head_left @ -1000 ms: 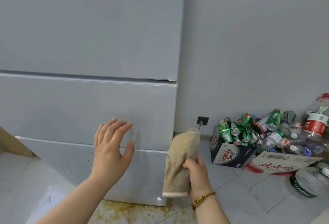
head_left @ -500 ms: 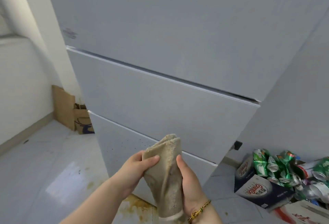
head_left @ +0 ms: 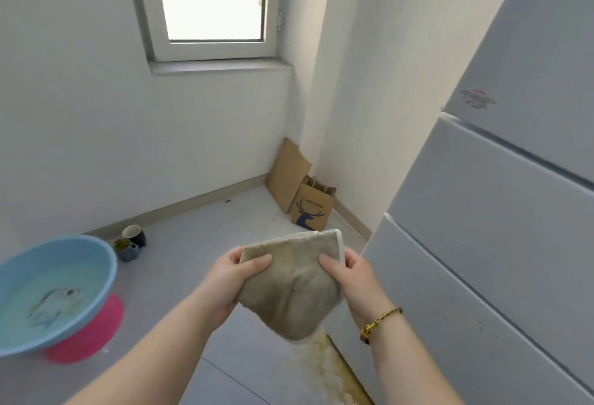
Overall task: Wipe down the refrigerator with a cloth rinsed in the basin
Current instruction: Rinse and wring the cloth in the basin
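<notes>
in the head view, the person held a beige-grey terry cloth (head_left: 291,289) spread out flat in front of the body. the left hand (head_left: 236,279) pinched its upper left edge and the right hand (head_left: 356,279) pinched its upper right edge, thumbs on the near face and fingers curled behind, so the lower part hung loose in a point. stretching it this way probably served to open it out and check it before rinsing. the cloth was off the pale grey refrigerator (head_left: 482,244), which stood just to the right with dark specks on its lower drawer front. a yellowish stain (head_left: 331,359) marked the floor along its base. well to the left, the round light-blue plastic basin (head_left: 77,245) sat tilted on a pink round base (head_left: 93,334), water inside, within easy reach for a dip. two dark mugs (head_left: 133,242) stood beyond it, and a brown paper bag (head_left: 310,208) leaned in the corner.
</notes>
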A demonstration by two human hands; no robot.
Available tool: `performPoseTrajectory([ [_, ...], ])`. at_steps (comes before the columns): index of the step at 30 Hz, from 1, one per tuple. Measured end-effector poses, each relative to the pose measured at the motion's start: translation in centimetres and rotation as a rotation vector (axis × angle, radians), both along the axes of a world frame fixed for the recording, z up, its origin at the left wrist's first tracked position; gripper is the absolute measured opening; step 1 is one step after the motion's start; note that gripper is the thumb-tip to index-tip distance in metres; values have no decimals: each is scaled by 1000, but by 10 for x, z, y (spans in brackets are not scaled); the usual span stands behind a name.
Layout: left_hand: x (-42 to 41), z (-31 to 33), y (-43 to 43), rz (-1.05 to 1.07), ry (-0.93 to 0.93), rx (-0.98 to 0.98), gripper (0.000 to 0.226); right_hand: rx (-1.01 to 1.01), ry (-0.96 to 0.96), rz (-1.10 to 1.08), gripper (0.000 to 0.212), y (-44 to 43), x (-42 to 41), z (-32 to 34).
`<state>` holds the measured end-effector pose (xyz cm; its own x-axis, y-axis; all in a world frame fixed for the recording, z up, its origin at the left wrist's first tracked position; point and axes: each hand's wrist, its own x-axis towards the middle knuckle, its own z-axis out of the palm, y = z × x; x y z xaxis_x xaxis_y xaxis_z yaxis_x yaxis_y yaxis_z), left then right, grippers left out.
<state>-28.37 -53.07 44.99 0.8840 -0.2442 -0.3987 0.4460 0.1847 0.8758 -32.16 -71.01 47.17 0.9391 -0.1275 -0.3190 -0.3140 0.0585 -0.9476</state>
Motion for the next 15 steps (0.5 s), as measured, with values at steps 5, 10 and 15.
performPoseTrajectory([
  [5, 34, -15, 94, 226, 58, -120, 10, 129, 24, 58, 10, 92, 59, -17],
  [10, 59, -41, 173, 477, 75, -97, 11, 242, 176, 378, 23, 163, 113, -45],
  [15, 99, -61, 249, 630, 83, -28, 10, 256, 294, 644, 35, 246, 187, -75],
])
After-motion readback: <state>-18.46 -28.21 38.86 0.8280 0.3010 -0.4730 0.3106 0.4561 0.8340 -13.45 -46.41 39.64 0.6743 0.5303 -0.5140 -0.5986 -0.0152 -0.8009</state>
